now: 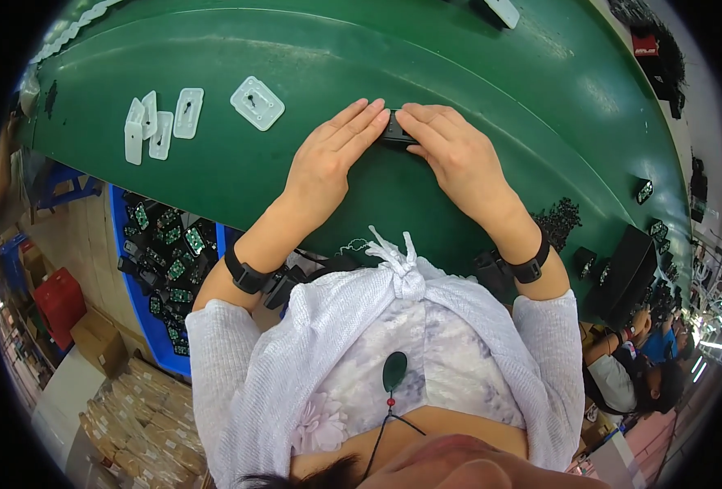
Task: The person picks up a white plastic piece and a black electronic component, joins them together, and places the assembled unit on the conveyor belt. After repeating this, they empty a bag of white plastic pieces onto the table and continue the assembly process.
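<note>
A small black plastic case lies on the green work table, partly hidden under my fingers. My left hand presses its long fingers, held together, against the case's left side. From the right, my right hand grips the same case, fingers laid over its top and the thumb near its front edge. Left of my hands, one translucent white plastic cover rests on the table. Farther left are several more such covers, among them an upright white cover.
A blue bin full of black housings with green circuit boards stands below the table's left edge. To the right are a heap of small black parts, a black box and a housing with a board. Another person sits at far right.
</note>
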Demonstrator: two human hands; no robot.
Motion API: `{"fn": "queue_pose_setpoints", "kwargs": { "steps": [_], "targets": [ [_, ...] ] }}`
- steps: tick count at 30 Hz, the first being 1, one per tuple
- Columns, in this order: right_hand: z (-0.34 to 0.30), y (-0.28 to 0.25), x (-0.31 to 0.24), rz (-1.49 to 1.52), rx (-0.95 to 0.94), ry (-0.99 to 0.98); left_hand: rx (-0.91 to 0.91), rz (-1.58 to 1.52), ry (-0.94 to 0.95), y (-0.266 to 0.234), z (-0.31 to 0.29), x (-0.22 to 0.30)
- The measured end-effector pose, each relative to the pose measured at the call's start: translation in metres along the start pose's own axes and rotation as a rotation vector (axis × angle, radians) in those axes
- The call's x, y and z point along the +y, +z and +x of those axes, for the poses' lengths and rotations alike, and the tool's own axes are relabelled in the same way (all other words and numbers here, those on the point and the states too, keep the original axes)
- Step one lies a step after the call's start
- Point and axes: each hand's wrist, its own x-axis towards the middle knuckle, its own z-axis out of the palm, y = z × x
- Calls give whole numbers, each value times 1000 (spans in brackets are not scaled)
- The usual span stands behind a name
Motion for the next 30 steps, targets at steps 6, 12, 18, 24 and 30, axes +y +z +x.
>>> {"fn": "queue_pose_setpoints", "kwargs": {
  "steps": [6,12,18,24,30],
  "targets": [
    [-3,8,8,-72,47,-53,-47,167,38,-5,1,7],
    [0,1,10,183,38,106,-44,289,57,2,6,17],
    [10,-9,24,947,-79,527,150,13,-53,5,20,6],
    [5,-3,3,1117,78,557,70,-986,-631,16,9,25],
    [6,-19,14,778,220,415,33,-916,-581,7,10,28]
  ]
}}
